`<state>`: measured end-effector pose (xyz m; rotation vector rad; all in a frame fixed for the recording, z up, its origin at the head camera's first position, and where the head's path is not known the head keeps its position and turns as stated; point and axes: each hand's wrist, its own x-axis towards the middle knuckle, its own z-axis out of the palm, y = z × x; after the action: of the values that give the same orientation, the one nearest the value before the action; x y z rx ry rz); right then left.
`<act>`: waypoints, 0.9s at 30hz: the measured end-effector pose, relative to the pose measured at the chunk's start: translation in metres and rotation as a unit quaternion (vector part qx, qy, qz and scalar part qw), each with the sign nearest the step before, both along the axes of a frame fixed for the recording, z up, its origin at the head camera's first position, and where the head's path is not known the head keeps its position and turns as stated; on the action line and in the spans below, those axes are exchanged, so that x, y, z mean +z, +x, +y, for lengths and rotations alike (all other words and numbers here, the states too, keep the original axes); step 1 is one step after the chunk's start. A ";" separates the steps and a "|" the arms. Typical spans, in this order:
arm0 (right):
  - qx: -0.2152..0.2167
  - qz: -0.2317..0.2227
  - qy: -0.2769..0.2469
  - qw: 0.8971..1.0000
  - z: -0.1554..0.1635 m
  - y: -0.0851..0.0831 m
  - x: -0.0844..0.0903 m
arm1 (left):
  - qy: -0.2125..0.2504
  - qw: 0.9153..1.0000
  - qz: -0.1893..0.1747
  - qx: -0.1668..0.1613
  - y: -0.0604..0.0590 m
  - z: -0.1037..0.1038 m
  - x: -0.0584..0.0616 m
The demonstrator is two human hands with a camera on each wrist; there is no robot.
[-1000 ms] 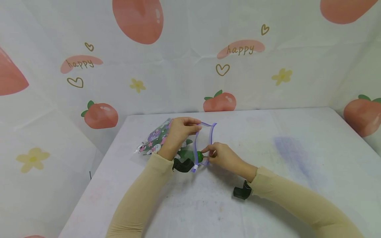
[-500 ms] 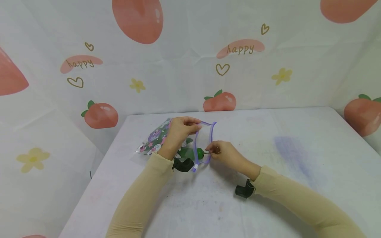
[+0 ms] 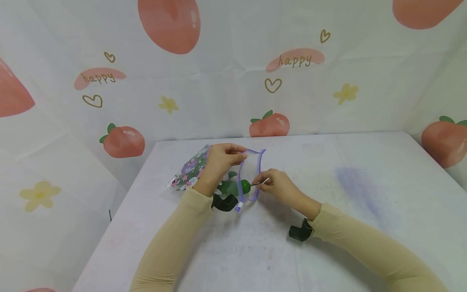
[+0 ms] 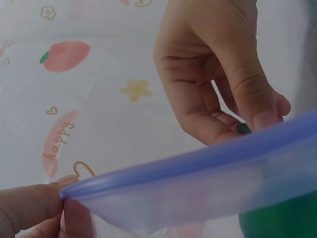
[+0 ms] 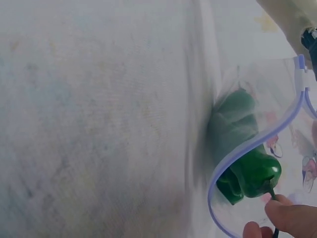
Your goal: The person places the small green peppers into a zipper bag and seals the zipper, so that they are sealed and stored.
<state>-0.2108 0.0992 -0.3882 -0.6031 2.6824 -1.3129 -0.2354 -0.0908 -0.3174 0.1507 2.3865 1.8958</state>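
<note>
A clear zip bag [image 3: 193,168] with cartoon prints lies on the table, its purple-edged mouth facing right and held apart. My left hand [image 3: 222,162] pinches the upper part of the purple rim [image 4: 198,166] between thumb and fingers. Inside the mouth is a green bell pepper [image 5: 255,171], its stem end toward the opening and the rest further in behind the clear film. My right hand [image 3: 275,184] pinches the pepper's thin dark stem [image 5: 272,192] at the bag mouth. In the left wrist view, the rim partly hides the right fingertips.
A white slider [image 3: 240,205] sits at the near end of the bag's zip. The white table [image 3: 328,227] has a bluish stain [image 3: 359,192] on the right. A printed cloth [image 3: 219,89] hangs behind it.
My right hand has drawn a little to the right and up, so more of the stem shows. The pepper's end has risen slightly. My left hand and the bag stay in place.
</note>
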 end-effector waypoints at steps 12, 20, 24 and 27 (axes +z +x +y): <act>-0.027 -0.034 -0.032 0.999 0.003 -0.002 0.000 | -0.001 1.000 0.008 -0.001 0.000 0.000 -0.002; -0.033 -0.047 -0.063 0.996 0.003 -0.004 0.002 | -0.010 1.000 0.003 0.005 0.000 0.000 0.000; -0.033 -0.063 -0.087 0.994 0.002 -0.004 0.002 | -0.015 1.000 0.000 0.008 0.000 -0.001 0.000; -0.037 -0.070 -0.097 0.992 0.002 -0.005 0.001 | -0.016 1.000 -0.002 0.008 0.000 -0.001 0.000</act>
<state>-0.2158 0.1014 -0.3869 -0.4148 2.5067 -1.5842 -0.2357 -0.0916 -0.3176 0.1257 2.4207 1.8627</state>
